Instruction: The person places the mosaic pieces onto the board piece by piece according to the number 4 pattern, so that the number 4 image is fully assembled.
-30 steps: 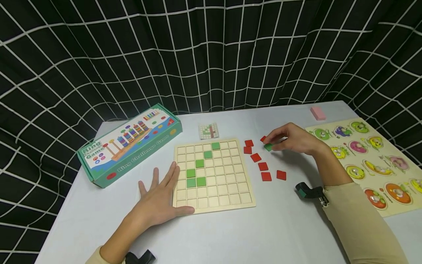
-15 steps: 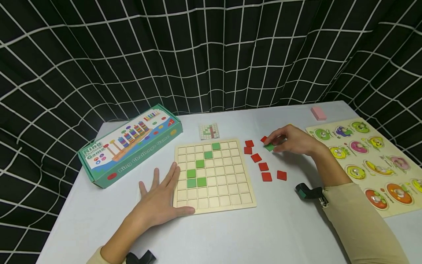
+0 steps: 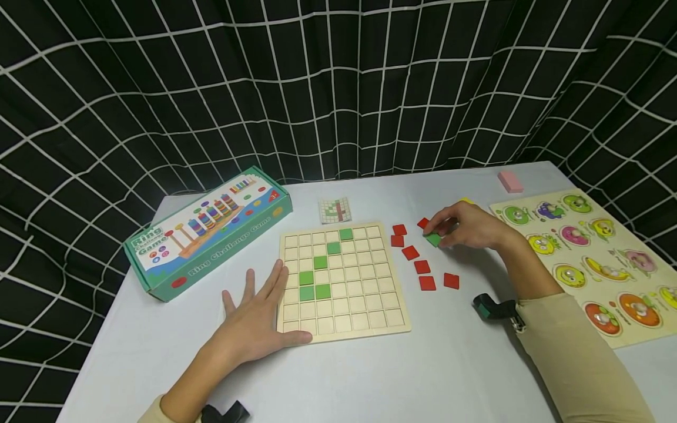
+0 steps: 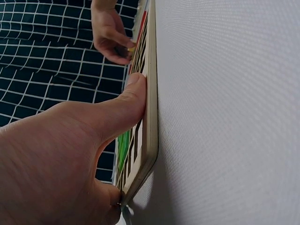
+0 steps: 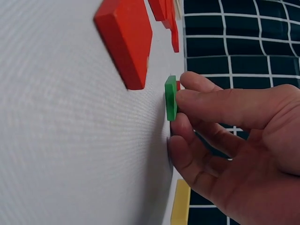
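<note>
My left hand [image 3: 251, 329] rests with fingers spread along the left side of a wooden grid board [image 3: 365, 305]. Its thumb lies on the board's near edge, which the left wrist view also shows. Several green square tiles [image 3: 321, 262] sit in the board's cells, stepping up diagonally. Right of the board, my right hand [image 3: 468, 226] has thumb and fingertips at a loose green tile [image 5: 170, 98] close to the tabletop. Several red square tiles [image 3: 421, 267] lie scattered between the board and that hand. One red tile [image 3: 422, 223] is right by its fingertips.
A small printed pattern card [image 3: 335, 210] lies behind the board. A green game box [image 3: 211, 229] is at the left. A fruit puzzle board [image 3: 597, 258] and a pink block [image 3: 510, 181] are at the right. A yellow piece [image 5: 180, 201] shows beyond the right hand.
My right hand has shifted very slightly, and the green tile at its fingertips has turned a little and shows more. A bit of yellow has come into sight behind that hand. My left hand stays put.
</note>
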{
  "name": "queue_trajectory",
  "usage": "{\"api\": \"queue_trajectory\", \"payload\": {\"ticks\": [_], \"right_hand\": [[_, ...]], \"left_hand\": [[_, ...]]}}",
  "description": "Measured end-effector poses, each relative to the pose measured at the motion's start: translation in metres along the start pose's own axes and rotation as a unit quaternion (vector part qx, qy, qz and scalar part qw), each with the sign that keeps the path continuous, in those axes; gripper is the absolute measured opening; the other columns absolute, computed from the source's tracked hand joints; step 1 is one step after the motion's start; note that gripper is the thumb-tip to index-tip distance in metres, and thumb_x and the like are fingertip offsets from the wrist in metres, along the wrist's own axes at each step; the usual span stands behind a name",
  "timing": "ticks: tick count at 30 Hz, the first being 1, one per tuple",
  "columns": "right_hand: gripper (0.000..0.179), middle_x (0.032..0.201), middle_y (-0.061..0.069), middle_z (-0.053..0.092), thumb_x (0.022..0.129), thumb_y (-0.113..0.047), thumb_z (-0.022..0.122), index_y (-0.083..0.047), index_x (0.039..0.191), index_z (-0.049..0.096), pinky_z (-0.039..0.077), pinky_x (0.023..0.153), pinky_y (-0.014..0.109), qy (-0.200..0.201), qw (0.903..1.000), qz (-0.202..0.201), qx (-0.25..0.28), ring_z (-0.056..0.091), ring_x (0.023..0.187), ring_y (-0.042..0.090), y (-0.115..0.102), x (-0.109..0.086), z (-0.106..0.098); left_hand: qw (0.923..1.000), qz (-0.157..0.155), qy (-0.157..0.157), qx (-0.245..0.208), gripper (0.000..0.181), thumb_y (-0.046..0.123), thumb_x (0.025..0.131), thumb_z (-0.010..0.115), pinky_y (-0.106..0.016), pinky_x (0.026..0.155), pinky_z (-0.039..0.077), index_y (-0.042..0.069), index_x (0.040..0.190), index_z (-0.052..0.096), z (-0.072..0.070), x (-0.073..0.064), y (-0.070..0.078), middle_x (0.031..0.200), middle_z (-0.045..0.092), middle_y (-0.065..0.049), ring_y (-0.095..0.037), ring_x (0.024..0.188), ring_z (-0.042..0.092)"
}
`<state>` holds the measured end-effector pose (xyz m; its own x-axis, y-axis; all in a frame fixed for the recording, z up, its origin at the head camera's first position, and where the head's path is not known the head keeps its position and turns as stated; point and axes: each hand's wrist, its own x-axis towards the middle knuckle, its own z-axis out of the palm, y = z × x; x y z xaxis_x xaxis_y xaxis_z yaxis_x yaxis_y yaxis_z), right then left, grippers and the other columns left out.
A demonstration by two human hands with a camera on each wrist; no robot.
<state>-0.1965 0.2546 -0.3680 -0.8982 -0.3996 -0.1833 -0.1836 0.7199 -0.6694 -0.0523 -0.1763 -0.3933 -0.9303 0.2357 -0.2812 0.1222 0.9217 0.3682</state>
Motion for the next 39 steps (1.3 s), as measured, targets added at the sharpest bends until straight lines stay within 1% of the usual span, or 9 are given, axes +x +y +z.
{"api": "queue_trajectory", "payload": {"ticks": [4,9,11,15,23,29,33,39], "right_hand": [[0.03,0.112,0.014,0.073,0.08,0.006,0.082,-0.003,0.109,0.08,0.055,0.076,0.023,-0.006,1.0,0.002,-0.004,0.063,0.096,0.028,0.0,0.0,0.0009],[0.031,0.104,0.014,0.07,0.08,0.009,0.081,0.0,0.109,0.078,0.055,0.07,0.023,-0.016,0.9996,0.018,0.012,0.061,0.088,0.025,-0.0001,-0.0007,0.0015],[0.031,0.102,0.014,0.069,0.08,0.009,0.08,0.001,0.109,0.077,0.055,0.068,0.024,-0.017,0.9994,0.026,0.018,0.061,0.086,0.024,-0.0003,-0.0007,0.0018],[0.03,0.1,0.013,0.069,0.08,0.009,0.081,0.0,0.108,0.077,0.053,0.066,0.024,-0.012,0.9994,0.031,0.01,0.06,0.083,0.023,-0.0005,-0.0005,0.0026],[0.027,0.102,0.012,0.072,0.08,0.006,0.082,-0.002,0.105,0.08,0.054,0.067,0.026,0.004,0.9995,0.022,-0.02,0.062,0.083,0.022,-0.0026,-0.0008,0.004],[0.027,0.097,0.01,0.074,0.078,0.008,0.081,-0.001,0.104,0.081,0.053,0.066,0.024,0.018,0.9992,0.011,-0.035,0.062,0.081,0.022,-0.0037,-0.0004,0.0046],[0.027,0.094,0.009,0.075,0.077,0.008,0.082,-0.001,0.102,0.082,0.052,0.065,0.023,0.022,0.999,0.005,-0.039,0.062,0.081,0.022,-0.003,0.0004,0.0051],[0.027,0.092,0.009,0.075,0.078,0.006,0.084,-0.001,0.104,0.082,0.051,0.062,0.023,0.023,0.9989,0.011,-0.039,0.061,0.081,0.022,-0.0026,0.001,0.0055]], "left_hand": [[1.0,0.001,0.001,0.005,0.131,0.081,0.072,0.074,-0.091,0.106,-0.002,0.015,0.168,0.014,-0.0002,0.0001,0.0003,0.177,0.0,0.003,-0.055,0.157,-0.004],[1.0,0.001,-0.001,0.009,0.131,0.082,0.073,0.074,-0.091,0.105,-0.002,0.015,0.169,0.014,-0.0008,0.0001,0.0004,0.177,0.0,0.003,-0.055,0.157,-0.003],[1.0,0.001,-0.002,0.009,0.131,0.082,0.073,0.073,-0.091,0.105,-0.002,0.015,0.169,0.013,-0.0011,0.0,0.0004,0.177,0.0,0.004,-0.055,0.157,-0.004],[1.0,-0.001,-0.003,0.005,0.131,0.082,0.073,0.074,-0.091,0.106,-0.003,0.016,0.169,0.013,-0.001,0.0001,0.0003,0.177,0.0,0.004,-0.054,0.158,-0.005],[1.0,-0.003,-0.004,-0.001,0.131,0.082,0.072,0.074,-0.09,0.106,-0.003,0.017,0.169,0.013,-0.0016,-0.0002,0.0002,0.177,-0.001,0.004,-0.054,0.158,-0.005],[1.0,0.0,-0.002,0.001,0.131,0.082,0.073,0.073,-0.09,0.106,-0.003,0.016,0.169,0.013,-0.0015,-0.0008,-0.0001,0.177,-0.001,0.004,-0.054,0.158,-0.005],[1.0,0.001,-0.002,0.001,0.131,0.082,0.073,0.073,-0.091,0.106,-0.004,0.016,0.169,0.013,-0.0015,-0.0013,0.0002,0.177,-0.001,0.004,-0.054,0.158,-0.005],[1.0,0.001,-0.002,0.0,0.13,0.081,0.073,0.074,-0.091,0.106,-0.004,0.015,0.168,0.014,-0.0011,-0.0003,0.0004,0.177,0.0,0.003,-0.055,0.158,-0.005]]}}
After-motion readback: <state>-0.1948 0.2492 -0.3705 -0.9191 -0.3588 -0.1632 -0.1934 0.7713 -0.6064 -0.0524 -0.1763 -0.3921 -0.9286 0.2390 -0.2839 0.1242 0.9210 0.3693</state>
